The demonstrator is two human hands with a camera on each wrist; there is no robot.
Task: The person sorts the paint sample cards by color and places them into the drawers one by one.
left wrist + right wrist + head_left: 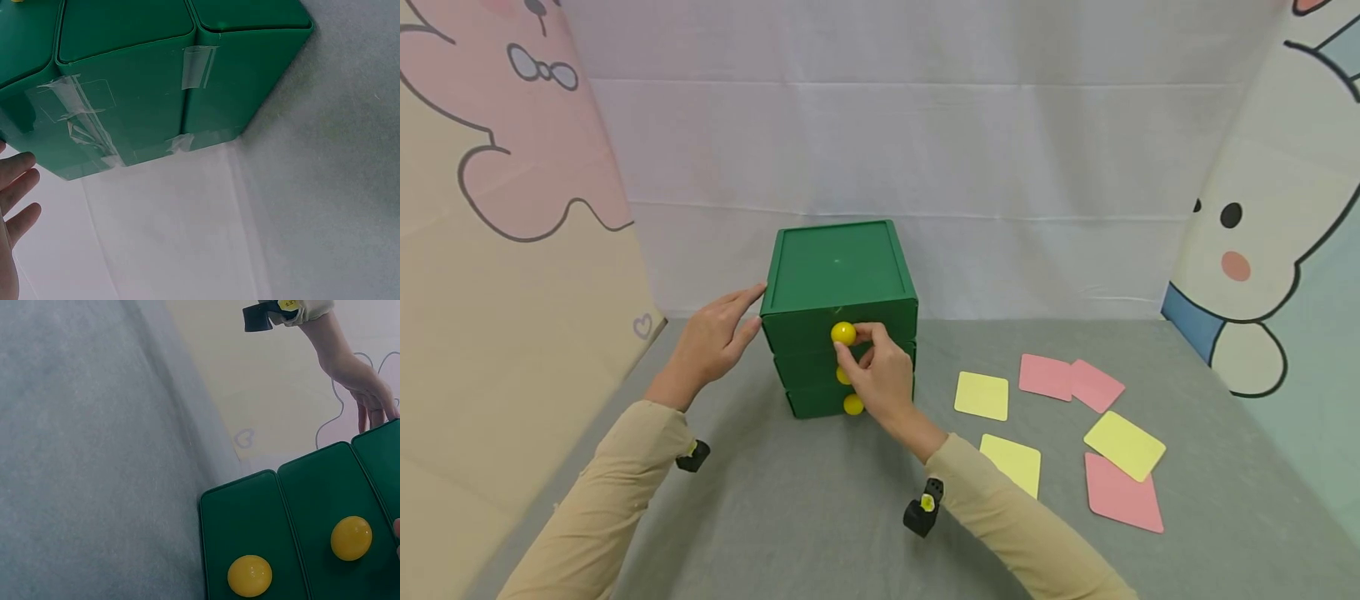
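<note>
A green box of three stacked drawers (838, 267) stands on the grey table, each drawer front bearing a round yellow knob. My right hand (883, 371) pinches the top knob (843, 334) between thumb and fingers. The middle knob is partly hidden behind that hand; the bottom knob (853, 404) shows just below. On the box's left side, my left hand (707, 337) touches the top drawer's edge with extended fingers. Strips of clear tape (84, 125) join the drawers along that side in the left wrist view. All three drawers look closed.
Right of the box lie several loose cards, yellow ones (982, 396) and pink ones (1123, 496), some overlapping. A white cloth (925, 150) hangs behind the table. Cartoon-printed panels (512, 333) flank both sides.
</note>
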